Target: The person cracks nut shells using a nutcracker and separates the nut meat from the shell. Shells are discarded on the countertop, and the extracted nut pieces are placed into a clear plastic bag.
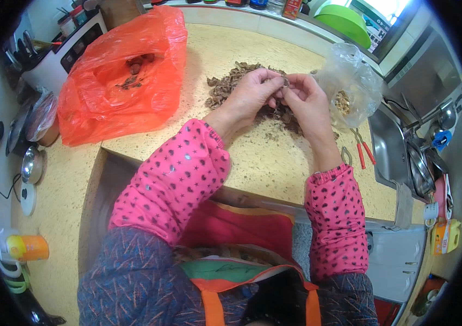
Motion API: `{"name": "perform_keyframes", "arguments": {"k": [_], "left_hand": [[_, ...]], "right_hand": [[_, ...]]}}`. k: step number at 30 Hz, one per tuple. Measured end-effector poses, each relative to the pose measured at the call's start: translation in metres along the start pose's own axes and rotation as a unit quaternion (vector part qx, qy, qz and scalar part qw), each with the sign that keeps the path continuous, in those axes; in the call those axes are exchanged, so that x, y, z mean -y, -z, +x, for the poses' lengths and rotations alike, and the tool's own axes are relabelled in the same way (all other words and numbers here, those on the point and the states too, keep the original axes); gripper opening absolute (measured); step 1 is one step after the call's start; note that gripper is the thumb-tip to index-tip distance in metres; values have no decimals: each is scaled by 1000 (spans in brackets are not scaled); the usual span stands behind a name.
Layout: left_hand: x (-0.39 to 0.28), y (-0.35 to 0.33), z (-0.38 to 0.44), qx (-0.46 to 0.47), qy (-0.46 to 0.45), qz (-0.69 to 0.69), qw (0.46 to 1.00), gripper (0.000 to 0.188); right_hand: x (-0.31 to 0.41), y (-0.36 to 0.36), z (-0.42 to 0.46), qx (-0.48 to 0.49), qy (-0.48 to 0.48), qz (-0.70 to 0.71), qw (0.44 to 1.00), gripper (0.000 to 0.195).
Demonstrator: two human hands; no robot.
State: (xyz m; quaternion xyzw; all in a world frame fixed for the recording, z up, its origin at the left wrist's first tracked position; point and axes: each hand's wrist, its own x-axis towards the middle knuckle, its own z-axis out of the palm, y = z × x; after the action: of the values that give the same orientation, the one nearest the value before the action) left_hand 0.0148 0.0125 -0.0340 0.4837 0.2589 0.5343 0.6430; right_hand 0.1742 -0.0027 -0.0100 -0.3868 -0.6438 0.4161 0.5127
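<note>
My left hand and my right hand meet over a heap of brown nutshells, apparently walnut. Between their fingertips is a small brown nut piece, mostly covered by the fingers. To the left, a red plastic bag lies spread out with several dark brown nuts showing in its mouth. A clear plastic bag right of my right hand holds pale nut kernels. Near my right wrist lie a red-handled hand tool and a small grey metal tool.
A steel sink with pans is at the right. Bottles and a green basin line the back ledge. On the left stand a steel bowl and an orange-yellow cup. The speckled yellow counter has an inner corner before me.
</note>
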Motion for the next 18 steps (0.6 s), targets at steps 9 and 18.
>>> {"name": "perform_keyframes", "arguments": {"k": [9,18], "left_hand": [[-8,3,-3,-9,47,-128,991,18],[-7,-4,-4,-17,17,-31,999,22]], "right_hand": [[2,4,1,-1,-35,100,994,26],[-3,9,0,34,-66,158,985,26]]}}
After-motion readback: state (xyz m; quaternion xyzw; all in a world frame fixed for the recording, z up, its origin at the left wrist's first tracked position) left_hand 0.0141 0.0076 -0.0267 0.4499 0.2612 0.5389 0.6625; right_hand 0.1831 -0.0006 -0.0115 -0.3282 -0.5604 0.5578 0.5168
